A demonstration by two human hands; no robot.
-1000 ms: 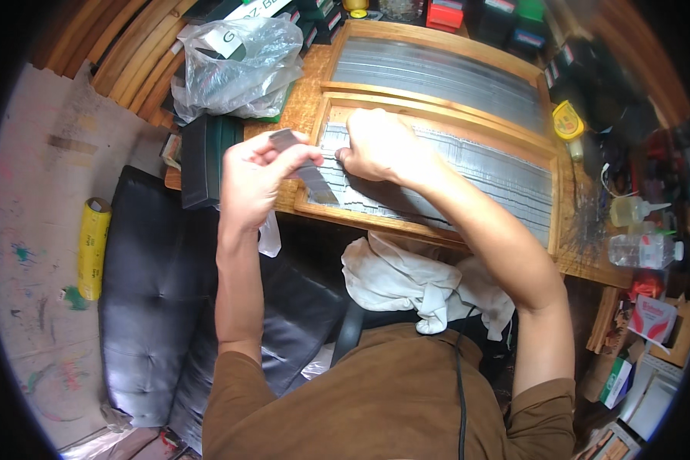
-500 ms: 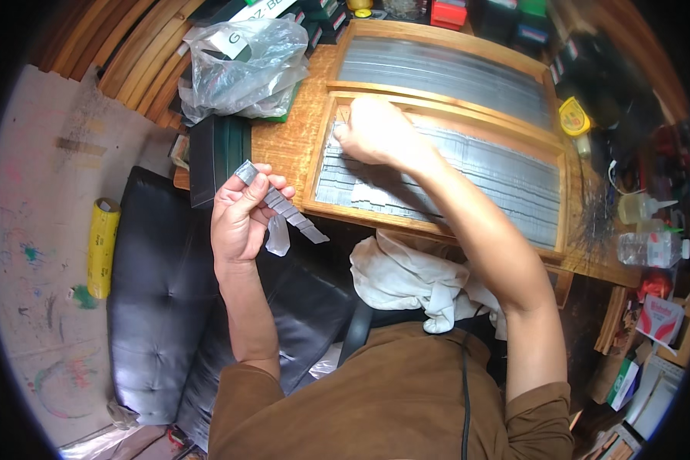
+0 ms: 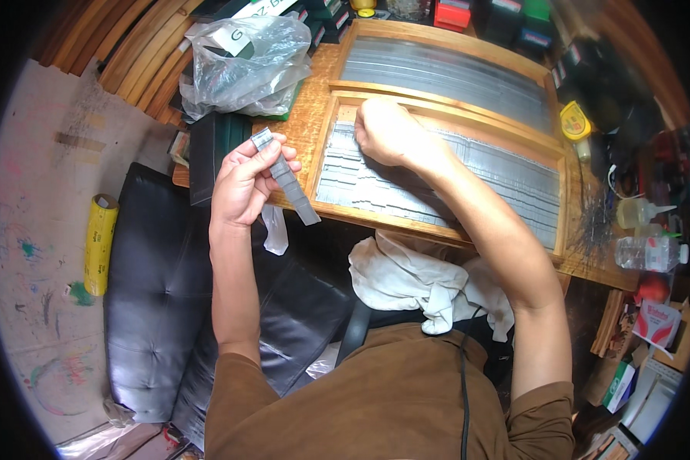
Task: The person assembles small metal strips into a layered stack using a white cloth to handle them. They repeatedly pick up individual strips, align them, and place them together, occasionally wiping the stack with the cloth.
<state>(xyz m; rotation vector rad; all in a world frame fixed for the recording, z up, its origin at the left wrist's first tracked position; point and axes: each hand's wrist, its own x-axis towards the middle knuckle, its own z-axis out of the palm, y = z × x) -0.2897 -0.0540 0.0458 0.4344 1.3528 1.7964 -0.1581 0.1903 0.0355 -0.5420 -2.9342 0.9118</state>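
My left hand (image 3: 240,182) is closed around one end of a segmented grey strip (image 3: 295,190), which looks like a row of thin metal pieces. The strip slants down to the right, just off the table's front-left edge. A scrap of clear plastic (image 3: 275,231) dangles beneath that hand. Over the far-left part of the nearer wooden tray (image 3: 323,150), my right hand (image 3: 393,132) is curled with the fingers bent down. Its fingertips are mostly hidden, so what they hold cannot be made out. Rows of thin grey metal pieces (image 3: 364,186) fill most of this tray.
Behind lies a second wooden tray (image 3: 560,115) of grey strips. A clear plastic bag (image 3: 245,73) and dark boxes (image 3: 211,157) sit at the left. At the right are a yellow tape measure (image 3: 575,121) and bottles (image 3: 648,253). A white cloth (image 3: 406,276) hangs below the table.
My left hand has risen slightly, and the strip now hangs straighter and steeper. My right hand has shifted a little to the right over the tray, away from its left rim.
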